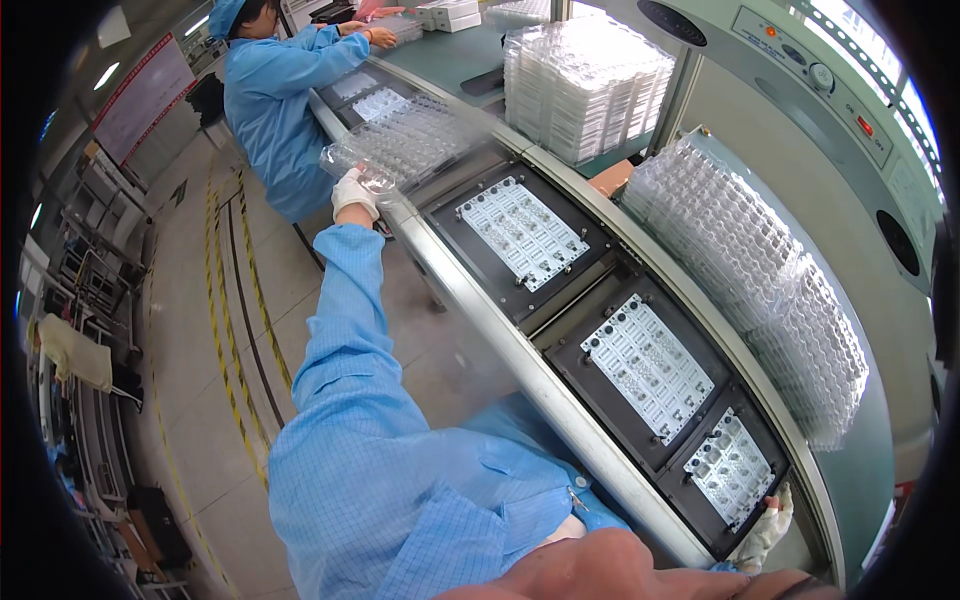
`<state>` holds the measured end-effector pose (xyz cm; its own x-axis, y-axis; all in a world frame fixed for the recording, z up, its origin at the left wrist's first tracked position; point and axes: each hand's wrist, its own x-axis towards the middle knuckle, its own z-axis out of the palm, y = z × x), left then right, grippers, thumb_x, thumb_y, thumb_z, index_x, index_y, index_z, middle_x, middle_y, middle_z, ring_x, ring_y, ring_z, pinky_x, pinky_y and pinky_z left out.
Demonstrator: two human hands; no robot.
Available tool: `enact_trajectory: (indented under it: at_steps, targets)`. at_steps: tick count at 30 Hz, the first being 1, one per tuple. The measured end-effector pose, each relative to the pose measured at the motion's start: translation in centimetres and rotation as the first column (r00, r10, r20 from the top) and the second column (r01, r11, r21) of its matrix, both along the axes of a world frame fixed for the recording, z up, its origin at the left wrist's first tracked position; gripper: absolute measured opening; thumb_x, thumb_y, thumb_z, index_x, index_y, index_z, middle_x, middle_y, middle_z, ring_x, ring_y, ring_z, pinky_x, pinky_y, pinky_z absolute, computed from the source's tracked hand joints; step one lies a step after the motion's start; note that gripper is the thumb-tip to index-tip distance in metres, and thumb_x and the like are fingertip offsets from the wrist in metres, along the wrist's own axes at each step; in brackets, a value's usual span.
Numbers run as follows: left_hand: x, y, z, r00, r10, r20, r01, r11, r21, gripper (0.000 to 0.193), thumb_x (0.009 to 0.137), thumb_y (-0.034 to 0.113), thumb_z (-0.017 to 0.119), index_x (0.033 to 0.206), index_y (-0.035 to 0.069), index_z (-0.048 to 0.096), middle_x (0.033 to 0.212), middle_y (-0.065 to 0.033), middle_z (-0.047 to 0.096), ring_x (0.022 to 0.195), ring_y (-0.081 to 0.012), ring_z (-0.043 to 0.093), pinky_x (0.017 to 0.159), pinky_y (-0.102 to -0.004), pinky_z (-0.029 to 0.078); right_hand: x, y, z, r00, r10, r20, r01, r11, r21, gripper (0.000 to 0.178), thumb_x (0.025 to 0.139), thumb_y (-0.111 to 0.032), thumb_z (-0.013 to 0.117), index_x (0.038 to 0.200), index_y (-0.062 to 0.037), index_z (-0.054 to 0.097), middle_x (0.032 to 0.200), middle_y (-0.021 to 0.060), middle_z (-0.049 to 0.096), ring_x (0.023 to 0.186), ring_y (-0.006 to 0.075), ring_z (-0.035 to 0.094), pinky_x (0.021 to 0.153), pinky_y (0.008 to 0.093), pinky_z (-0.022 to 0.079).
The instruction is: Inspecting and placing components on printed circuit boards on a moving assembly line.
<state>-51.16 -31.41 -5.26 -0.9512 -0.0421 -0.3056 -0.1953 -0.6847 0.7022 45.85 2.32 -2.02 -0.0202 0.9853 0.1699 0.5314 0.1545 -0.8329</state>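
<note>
My left hand (355, 194), in a white glove with bare fingertips, is closed on the near corner of a clear plastic blister tray (410, 140), which extends over the far part of the line. My right hand (768, 528), also gloved, is at the lower right with its fingers at the edge of a black carrier (672, 482), seemingly gripping it. A white circuit board panel (730, 470) sits on that carrier. Farther up the line, two more white panels, one in the middle (648, 368) and one beyond it (523, 233), rest on black carriers held by small dark knobs.
A metal rail (500, 335) edges the line on my side. Stacks of clear trays stand beyond it, one far (585, 85) and one right (750, 265). A machine panel with a knob (822, 77) rises at right. A blue-clad co-worker (275, 110) works at the far left.
</note>
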Motion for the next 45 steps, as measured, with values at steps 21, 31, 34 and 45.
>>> enact_trajectory:
  at_steps: [21, 31, 34, 45]
  targets:
    - [21.6, 0.1, 4.7, 0.666, -0.724, -0.181, 0.746, 0.645, 0.167, 0.04, 0.098, 0.019, 0.057, 0.133, -0.002, 0.055, 0.129, -0.014, 0.062, 0.116, -0.0274, 0.061, 0.102, -0.0412, 0.048, -31.8, -7.4, 9.7, 0.515, 0.484, -0.708, -0.827, 0.499, -0.261, 0.078, 0.096, -0.055, 0.061, 0.15, -0.0033, 0.04, 0.135, 0.0199, 0.054, 0.119, 0.0287, 0.057, 0.098, 0.0415, 0.048]
    - [36.5, 13.8, 13.5, 0.04, -0.996, -0.081, 0.985, 0.053, -0.164, 0.056, 0.094, 0.023, 0.061, 0.143, -0.002, 0.047, 0.134, -0.0151, 0.058, 0.115, -0.0278, 0.06, 0.099, -0.0426, 0.049, -22.4, -4.4, 6.4, 0.627, 0.309, -0.715, -0.636, 0.733, -0.242, 0.059, 0.108, -0.047, 0.038, 0.152, -0.007, 0.037, 0.137, 0.0053, 0.054, 0.115, 0.0171, 0.054, 0.101, 0.0319, 0.045]
    - [39.4, 17.5, 14.6, -0.06, -0.994, -0.095, 0.985, -0.044, -0.164, 0.054, 0.093, 0.021, 0.063, 0.139, -0.002, 0.049, 0.13, -0.015, 0.06, 0.113, -0.0283, 0.06, 0.097, -0.0426, 0.049, -18.4, -6.0, 9.7, 0.363, 0.12, -0.924, -0.698, 0.692, -0.185, 0.069, 0.105, -0.054, 0.04, 0.154, -0.0055, 0.033, 0.139, 0.0088, 0.052, 0.122, 0.0193, 0.052, 0.108, 0.0353, 0.041]
    - [55.3, 28.7, 13.5, -0.429, -0.903, -0.026, 0.816, -0.375, -0.44, 0.067, 0.098, 0.043, 0.062, 0.146, 0.003, 0.038, 0.132, -0.0154, 0.056, 0.11, -0.0273, 0.061, 0.093, -0.0403, 0.051, -3.6, -7.2, 8.1, 0.663, 0.017, -0.749, -0.249, 0.948, -0.199, 0.073, 0.101, -0.046, 0.058, 0.153, -0.0029, 0.031, 0.116, 0.0097, 0.059, 0.101, 0.0223, 0.062, 0.089, 0.0389, 0.053]
